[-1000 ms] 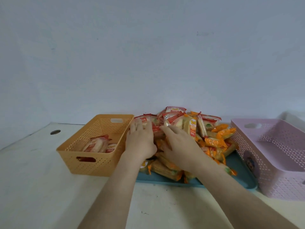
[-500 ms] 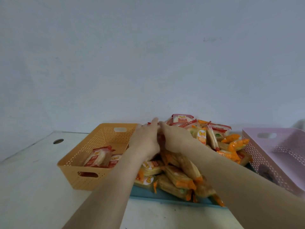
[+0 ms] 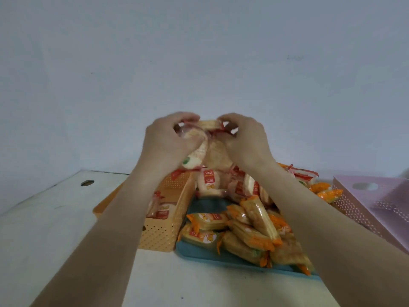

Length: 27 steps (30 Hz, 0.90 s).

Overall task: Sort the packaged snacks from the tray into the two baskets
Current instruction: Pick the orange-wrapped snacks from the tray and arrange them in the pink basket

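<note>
The perforated pink plastic basket [image 3: 376, 202] is cut off by the right edge, and the left forearm hides most of the perforated orange plastic basket [image 3: 163, 231]. The red-and-white round snack packets [image 3: 205, 149] gripped between the left hand [image 3: 166, 142] and right hand [image 3: 245, 140] are motion-blurred; their count cannot be determined. The teal plastic tray [image 3: 199, 251] is largely covered by packets.

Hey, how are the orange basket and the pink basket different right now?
The orange basket sits left of the teal tray; the pink basket sits right of it. The orange basket already holds red-labelled snack packs, while no packs show in the visible part of the pink basket. The left forearm crosses in front of the orange basket; the pink basket runs off the frame's right edge. Both are perforated plastic with a cut-out handle.
</note>
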Available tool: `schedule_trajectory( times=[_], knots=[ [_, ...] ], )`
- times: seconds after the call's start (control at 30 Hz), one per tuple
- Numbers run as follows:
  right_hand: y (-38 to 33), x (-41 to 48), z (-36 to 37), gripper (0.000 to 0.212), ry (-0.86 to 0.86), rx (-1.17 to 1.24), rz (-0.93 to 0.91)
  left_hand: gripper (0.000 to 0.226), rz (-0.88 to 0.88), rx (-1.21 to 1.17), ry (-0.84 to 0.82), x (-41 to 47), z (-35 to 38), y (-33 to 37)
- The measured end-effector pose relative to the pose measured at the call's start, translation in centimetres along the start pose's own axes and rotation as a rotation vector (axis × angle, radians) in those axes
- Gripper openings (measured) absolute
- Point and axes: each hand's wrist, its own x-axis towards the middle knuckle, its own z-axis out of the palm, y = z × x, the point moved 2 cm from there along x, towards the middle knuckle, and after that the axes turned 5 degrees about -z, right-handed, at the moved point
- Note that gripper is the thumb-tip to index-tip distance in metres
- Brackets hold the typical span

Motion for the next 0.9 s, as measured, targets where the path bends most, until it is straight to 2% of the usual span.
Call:
schedule_trajectory(
  times=[0.13,0.2,0.27,0.33,0.4,0.47,0.53,0.6,0.67,0.77,0.83,0.9],
  knots=[
    [-4.4,0.8,3.7,0.03,0.06,0.243,-0.083,0.022,0.071,-0.042,0.263,-0.2,-4.0,-1.8],
    [-5.1,-0.1,6.3,0.041,-0.104,0.239,-0.099,0.021,0.03,0.023,0.337,-1.0,-4.3,-4.4],
    [-4.5,-1.7,8.2,0.064,-0.402,0.16,-0.066,0.037,-0.107,0.146,0.175,-2.0,-3.3,-7.5],
    [-3.4,-3.4,8.3,0.077,-0.565,0.089,-0.015,0.049,-0.254,0.291,-0.032,-3.5,-2.2,-9.7],
    [-2.0,-4.6,6.6,0.069,-0.532,0.045,0.04,0.044,-0.19,0.374,-0.016,-4.9,-1.6,-10.3],
    [-0.5,-5.5,3.4,0.052,-0.486,-0.044,0.067,0.03,-0.04,0.283,0.1,-6.3,-1.3,-8.9],
    [0.9,-6.8,-0.3,0.04,-0.506,-0.115,0.076,0.02,0.046,0.177,0.086,-7.8,0.0,-7.1],
    [2.3,-8.5,-3.8,0.038,-0.581,-0.183,0.088,0.019,0.071,0.118,-0.121,-9.3,2.8,-5.3],
    [3.1,-9.5,-5.7,0.051,-0.694,-0.249,0.098,0.029,0.121,0.16,-0.398,-10.4,5.2,-3.9],
    [4.5,-11.7,-7.6,0.076,-0.858,-0.396,0.147,0.074,0.149,0.398,-0.745,-11.9,8.6,-2.5],
    [5.5,-13.1,-8.3,0.089,-0.943,-0.476,0.204,0.099,0.149,0.566,-0.889,-12.3,10.2,-2.0],
    [6.4,-14.2,-8.7,0.101,-0.963,-0.546,0.217,0.112,0.121,0.632,-0.973,-12.1,11.2,-1.6]
  ],
)
